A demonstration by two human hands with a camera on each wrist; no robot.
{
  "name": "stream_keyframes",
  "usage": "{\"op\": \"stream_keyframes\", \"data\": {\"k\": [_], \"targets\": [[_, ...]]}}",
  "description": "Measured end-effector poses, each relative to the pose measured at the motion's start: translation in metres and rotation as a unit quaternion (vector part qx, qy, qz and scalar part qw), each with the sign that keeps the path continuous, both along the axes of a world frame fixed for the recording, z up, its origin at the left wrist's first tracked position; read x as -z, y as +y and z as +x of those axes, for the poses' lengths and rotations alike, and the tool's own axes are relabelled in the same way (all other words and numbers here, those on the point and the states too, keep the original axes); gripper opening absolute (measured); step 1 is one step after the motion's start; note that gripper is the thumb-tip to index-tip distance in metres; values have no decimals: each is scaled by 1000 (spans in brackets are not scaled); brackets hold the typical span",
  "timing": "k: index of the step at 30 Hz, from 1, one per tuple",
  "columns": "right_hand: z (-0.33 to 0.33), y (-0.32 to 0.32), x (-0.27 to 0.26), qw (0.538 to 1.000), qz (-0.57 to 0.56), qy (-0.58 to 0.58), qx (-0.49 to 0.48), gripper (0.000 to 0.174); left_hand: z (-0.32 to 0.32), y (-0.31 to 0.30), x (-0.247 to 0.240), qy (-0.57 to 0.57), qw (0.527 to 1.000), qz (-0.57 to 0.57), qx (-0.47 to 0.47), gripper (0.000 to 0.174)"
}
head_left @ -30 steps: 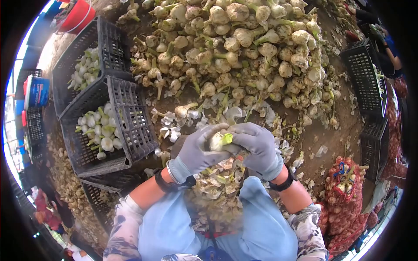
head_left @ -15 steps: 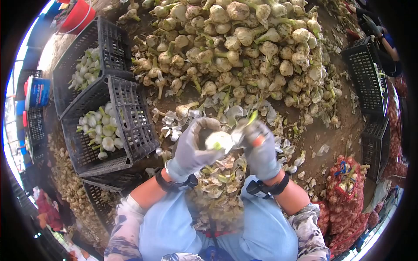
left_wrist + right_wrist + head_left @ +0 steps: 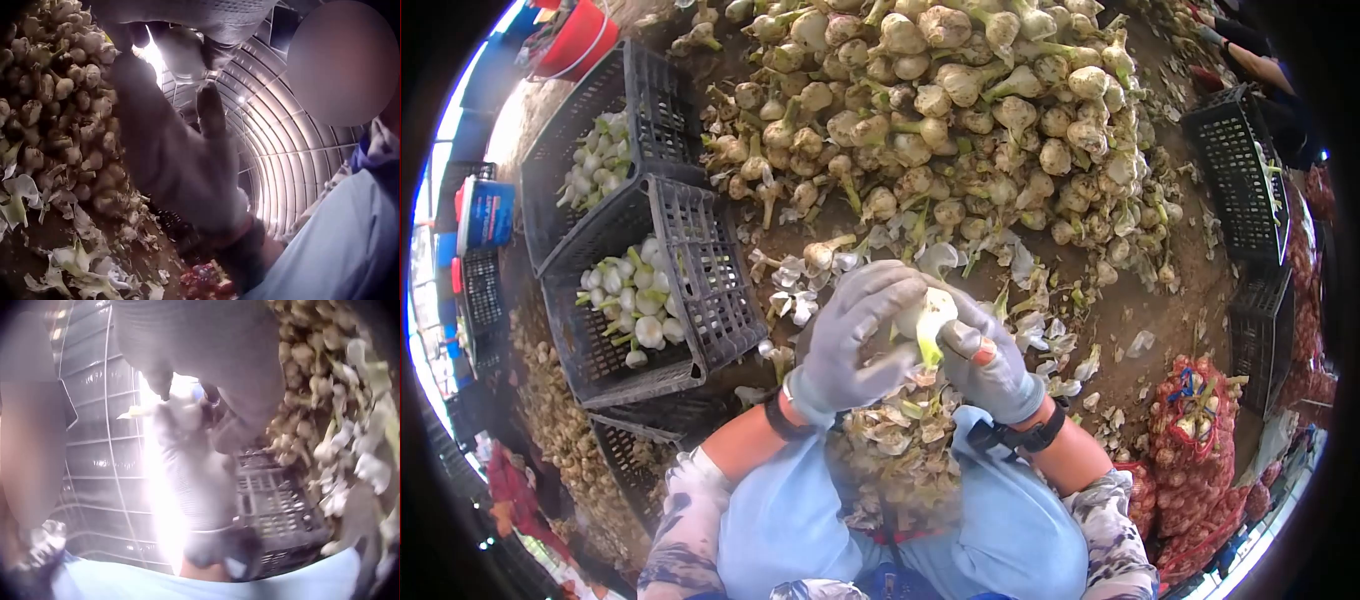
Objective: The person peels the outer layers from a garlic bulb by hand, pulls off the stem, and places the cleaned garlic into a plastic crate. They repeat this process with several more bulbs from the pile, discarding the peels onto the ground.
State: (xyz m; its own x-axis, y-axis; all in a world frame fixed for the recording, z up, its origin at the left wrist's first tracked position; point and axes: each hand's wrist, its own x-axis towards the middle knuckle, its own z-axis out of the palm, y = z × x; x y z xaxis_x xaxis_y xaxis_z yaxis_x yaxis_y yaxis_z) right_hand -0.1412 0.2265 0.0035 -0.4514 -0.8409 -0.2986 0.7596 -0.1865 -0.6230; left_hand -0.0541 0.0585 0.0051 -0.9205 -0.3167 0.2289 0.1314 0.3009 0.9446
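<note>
A pale garlic bulb [image 3: 924, 314] with a short green stem pointing down is held between two grey-gloved hands above the lap. The left hand [image 3: 850, 335] curls its fingers over the bulb's upper left side, its thumb lower down and apart from them. On the other side the right hand [image 3: 992, 365] grips the bulb, thumb near the stem, an orange patch on the glove. In the left wrist view the bulb [image 3: 185, 56] shows between both hands; in the right wrist view glare blurs it.
Beyond the hands lies a large heap of unpeeled garlic [image 3: 960, 110]. Black crates [image 3: 705, 270] with cleaner bulbs stand at left, more crates [image 3: 1235, 170] at right. Red net sacks [image 3: 1190, 470] are at lower right. Loose skins [image 3: 900, 440] lie between the knees.
The right hand has come back from a blurred, separated pose to the bulb. The bulb has turned so its stem points down, and the left fingers have moved over its top.
</note>
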Motion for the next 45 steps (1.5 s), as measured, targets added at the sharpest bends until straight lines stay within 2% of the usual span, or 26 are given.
{"op": "stream_keyframes", "data": {"k": [2, 6, 10, 13, 16, 17, 20, 21, 23, 24, 25, 26, 28, 29, 30, 32, 33, 34, 35, 36, 37, 38, 39, 41, 43, 45], "targets": [[-14, 10, 2, 991, 76, 95, -54, 59, 5, -13, 1, -15, 996, 78, 43, 38], [-18, 15, 4, 931, 172, 303, -113, 51, 7, -11, 3, -61, 997, 44, 32, 37], [-16, 12, -3, 864, 206, 449, -97, 48, 3, -13, -1, -4, 989, -145, 42, 30], [-13, 9, -6, 884, 226, 397, -98, 48, -1, -8, -6, -14, 971, -237, -1, 21], [-15, 6, -6, 944, 153, 278, -84, 53, 4, 1, 8, -106, 990, -62, -64, 13], [-16, 7, -4, 962, 129, 223, -96, 56, 6, 6, -1, -228, 922, 303, -78, 12], [-24, 12, 17, 989, 28, 80, -118, 65, 4, 8, 3, -161, 914, 353, -114, 15], [-25, 15, 32, 992, -20, 51, -115, 67, 5, 7, -3, -185, 906, 365, -106, 13], [-30, 9, 20, 995, -6, -19, -98, 72, 10, 7, 18, -140, 969, 194, -57, 14], [-29, 7, 19, 993, 38, 16, -107, 71, 11, 7, 27, -112, 988, 106, -31, 14], [-26, 6, 17, 989, 83, 52, -115, 70, 10, 9, 14, -177, 967, 179, -20, 18], [-24, 6, 15, 980, 128, 88, -122, 69, 8, 8, 9, -180, 940, 285, -41, 19], [-18, 9, 27, 998, 49, -2, -47, 64, 6, 1, 4, -181, 852, 485, -81, 22], [-18, 12, 30, 998, -4, -63, -16, 64, 7, -7, 14, -89, 842, 529, -58, 25], [-16, 14, 35, 991, -58, -124, 15, 64, 5, -17, 22, -21, 737, 674, -48, 24], [-14, 22, 47, 983, -61, -174, 3, 69, 2, -30, 4, -25, 804, 569, -171, 22], [-13, 25, 51, 979, -70, -193, 0, 70, 7, -40, 21, -115, 895, 365, -227, 17], [-13, 24, 51, 974, -79, -212, -3, 71, 10, -48, 23, -264, 921, 185, -217, 19], [-9, 20, 46, 964, -59, -256, 32, 67, 13, -45, 23, -235, 943, -130, -196, 25], [-6, 15, 46, 972, -19, -231, 36, 66, 16, -38, 21, -183, 869, -432, -156, 31], [-4, 10, 46, 978, 19, -205, 39, 65, 19, -32, 21, -171, 891, -402, -124, 49], [-1, 6, 46, 981, 59, -179, 44, 64, 14, -24, 23, -88, 962, -241, -96, 64], [4, 3, 45, 989, 52, -138, 10, 63, 9, -12, 19, -66, 982, -166, -67, 68], [13, -4, 44, 996, 34, -51, -59, 64, 9, -9, 16, -68, 993, -92, 3, 73], [6, -11, 47, 992, 52, 57, -101, 61, 22, -21, 24, -127, 984, -89, 85, 71], [-20, -17, 57, 951, 142, 245, -124, 49, 29, -31, 22, -135, 990, 41, -11, 70]]}}
